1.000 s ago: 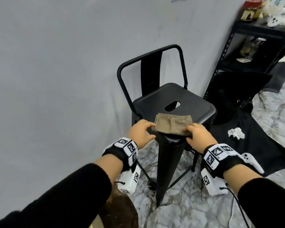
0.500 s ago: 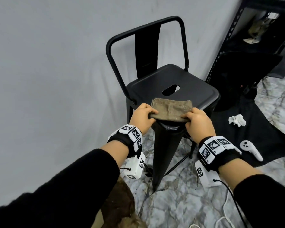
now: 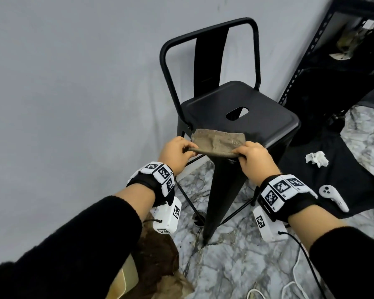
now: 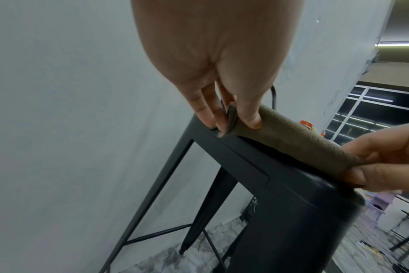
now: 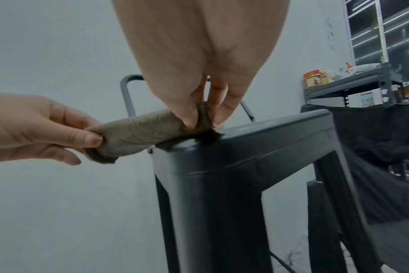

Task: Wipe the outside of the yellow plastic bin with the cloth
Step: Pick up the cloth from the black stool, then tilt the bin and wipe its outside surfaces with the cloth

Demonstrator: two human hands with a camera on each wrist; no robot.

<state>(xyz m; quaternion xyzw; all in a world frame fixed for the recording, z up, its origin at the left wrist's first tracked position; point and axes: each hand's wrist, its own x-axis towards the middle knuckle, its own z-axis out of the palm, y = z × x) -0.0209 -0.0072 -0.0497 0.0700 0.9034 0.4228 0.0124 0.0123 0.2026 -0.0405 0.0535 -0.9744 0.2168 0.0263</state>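
A folded brown cloth (image 3: 219, 142) lies over the near corner of a black metal stool (image 3: 257, 117). My left hand (image 3: 177, 153) pinches its left end (image 4: 231, 120) between thumb and fingers. My right hand (image 3: 254, 158) pinches the right end (image 5: 202, 118). Between the hands the near edge of the cloth (image 4: 304, 140) is lifted just off the seat rim. A sliver of a yellow bin (image 3: 125, 279) shows at the bottom of the head view, below my left forearm, mostly hidden.
A grey wall (image 3: 73, 83) stands to the left. A black shelf unit (image 3: 343, 39) and a black sheet (image 3: 343, 169) with crumpled white paper (image 3: 316, 159) and a white controller (image 3: 334, 197) are to the right. Brown material (image 3: 160, 262) lies by the bin on the marble floor.
Both hands have tightened their pinch on the cloth's near edge and raised it slightly from the seat. The head view has tilted downward, bringing the floor and the yellow bin edge more into view.
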